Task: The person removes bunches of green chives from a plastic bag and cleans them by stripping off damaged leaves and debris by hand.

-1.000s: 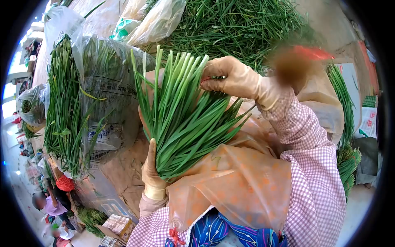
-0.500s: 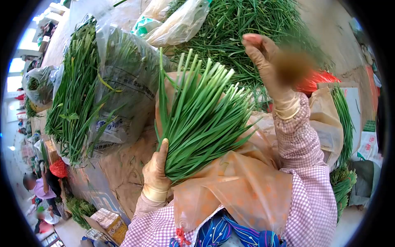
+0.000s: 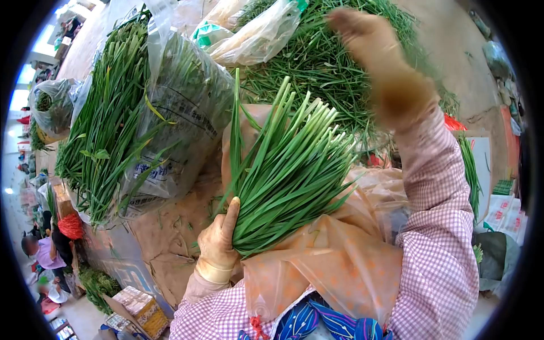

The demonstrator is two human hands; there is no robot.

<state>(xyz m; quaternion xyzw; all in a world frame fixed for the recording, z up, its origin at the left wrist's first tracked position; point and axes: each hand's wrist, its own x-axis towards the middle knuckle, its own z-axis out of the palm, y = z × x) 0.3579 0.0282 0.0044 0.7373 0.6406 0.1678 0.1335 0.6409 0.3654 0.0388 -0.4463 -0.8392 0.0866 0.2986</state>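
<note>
My left hand (image 3: 218, 238), in a pale glove, is closed round the leafy end of a bunch of garlic chives (image 3: 289, 175). The thumb lies along the leaves, and the pale cut stems fan upward and to the right. Beneath the bunch, a translucent orange-brown plastic apron (image 3: 323, 255) covers my lap. My right hand (image 3: 368, 42), also gloved, is raised at the upper right, apart from the bunch and over a large heap of loose chives (image 3: 323, 79). Motion smears its fingers, so whether they grip anything is unclear.
A clear plastic bag (image 3: 181, 107) stuffed with chives stands at the left, long leaves (image 3: 107, 119) spilling from its mouth. A whitish plastic bag (image 3: 260, 37) lies beside the heap. Cardboard boxes (image 3: 139, 309) stand at the lower left, where a person in purple (image 3: 45, 252) is visible.
My right hand has moved upward over the heap, with the arm stretched further out. My left hand still grips the bunch, which looks nearly unchanged. The whole view has shifted slightly.
</note>
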